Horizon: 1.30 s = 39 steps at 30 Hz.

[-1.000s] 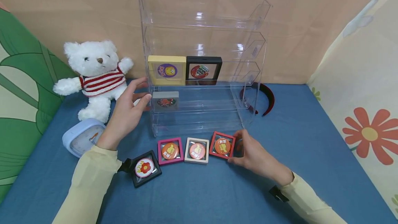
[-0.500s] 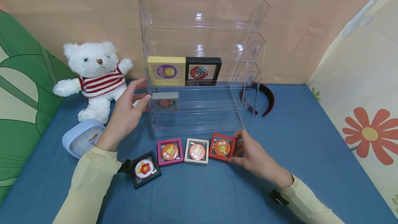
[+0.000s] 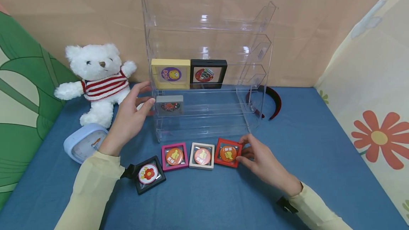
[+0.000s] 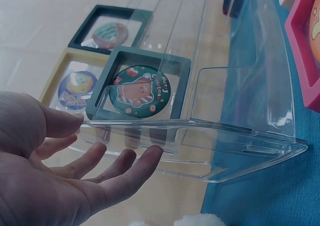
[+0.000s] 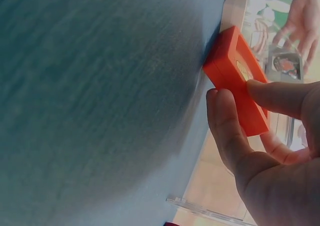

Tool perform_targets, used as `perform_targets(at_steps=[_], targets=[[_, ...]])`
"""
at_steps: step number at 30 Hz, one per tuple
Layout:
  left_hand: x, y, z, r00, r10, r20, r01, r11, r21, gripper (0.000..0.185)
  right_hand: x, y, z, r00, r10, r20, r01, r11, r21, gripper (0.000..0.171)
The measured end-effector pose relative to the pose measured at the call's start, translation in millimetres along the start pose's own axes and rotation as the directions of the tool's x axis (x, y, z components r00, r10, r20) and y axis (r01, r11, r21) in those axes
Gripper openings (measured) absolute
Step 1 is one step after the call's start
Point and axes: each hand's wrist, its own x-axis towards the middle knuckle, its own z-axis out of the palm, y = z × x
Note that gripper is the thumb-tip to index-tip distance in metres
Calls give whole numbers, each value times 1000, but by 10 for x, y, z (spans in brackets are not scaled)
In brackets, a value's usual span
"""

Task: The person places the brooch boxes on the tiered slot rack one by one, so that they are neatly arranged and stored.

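At four o'clock, my right hand (image 3: 267,165) pinches the red frame (image 3: 228,154). At nine, my left hand (image 3: 128,120), fingers loosely spread, touches the clear rack (image 3: 207,110).

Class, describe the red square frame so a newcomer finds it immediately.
Find the tall clear plastic tiered rack on the blue cloth. In front, left to right, lie a black square frame, a magenta square frame, a beige square frame and the red square frame. Only the last is red and gripped by the person's right hand.
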Motion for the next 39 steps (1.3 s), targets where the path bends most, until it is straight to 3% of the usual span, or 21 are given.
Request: perform_targets(at_steps=[9, 23, 39], targets=[[2, -7, 1, 1000, -2, 0, 2, 1000, 2, 53, -29, 1, -11, 999, -10, -38, 11, 1000, 23, 37], [3, 0, -1, 1000, 2, 1, -2, 1000, -8, 53, -47, -85, -60, 990, -60, -128, 62, 998, 7, 41], [5, -7, -1, 1000, -2, 1, 2, 1000, -4, 53, 148, -291, -121, 956, -182, -230, 197, 980, 41, 43]])
